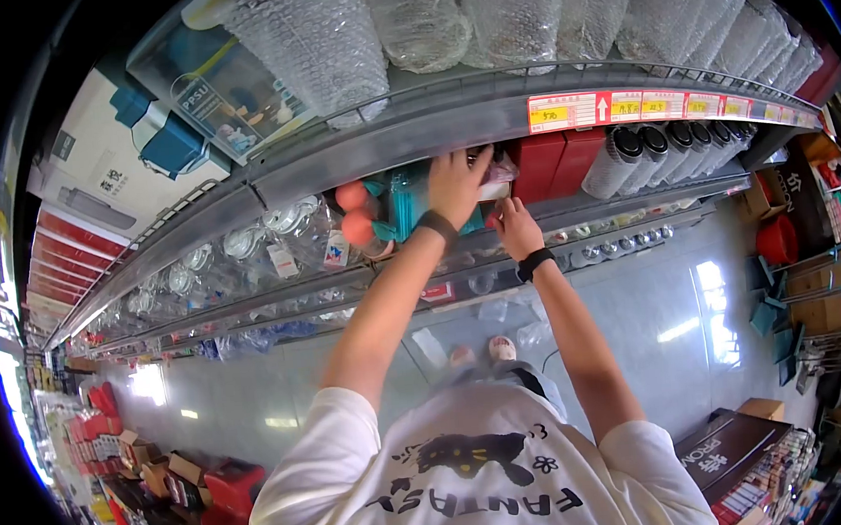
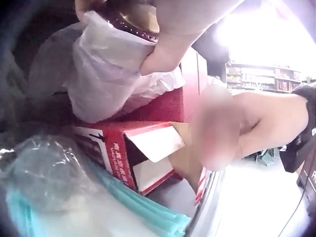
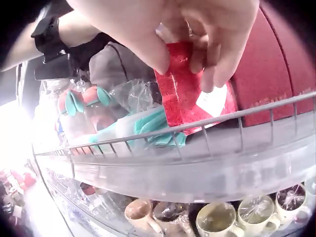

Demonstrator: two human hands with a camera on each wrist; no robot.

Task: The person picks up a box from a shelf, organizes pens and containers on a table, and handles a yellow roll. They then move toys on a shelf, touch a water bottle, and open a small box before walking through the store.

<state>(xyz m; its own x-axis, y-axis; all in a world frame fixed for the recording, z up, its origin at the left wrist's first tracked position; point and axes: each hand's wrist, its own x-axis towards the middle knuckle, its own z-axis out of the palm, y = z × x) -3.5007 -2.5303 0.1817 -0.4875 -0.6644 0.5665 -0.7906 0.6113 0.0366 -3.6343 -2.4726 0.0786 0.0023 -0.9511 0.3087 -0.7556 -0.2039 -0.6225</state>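
On the shelf, my left hand [image 1: 459, 190] reaches in and grips a shiny dark purple and gold item [image 2: 132, 20] with a row of small studs. A thin white plastic bag [image 2: 106, 69] wraps part of it; its kind is hidden by bag and fingers. Just below lies a red cardboard box [image 2: 116, 153], its end open and white flaps [image 2: 157, 140] folded out. My right hand [image 3: 197, 34] pinches a red flap of that box [image 3: 185, 98] at the shelf's front, thumb on one side and fingers on the other.
A low wire rail [image 3: 207, 131] edges the shelf. Left of the box stand teal-strapped items in clear plastic [image 1: 404, 200] and bottles with coral lids [image 1: 355, 213]. To the right are larger red boxes [image 1: 558, 160] and wrapped black-lidded cups [image 1: 625, 151]. Mugs [image 3: 217, 217] sit one shelf lower.
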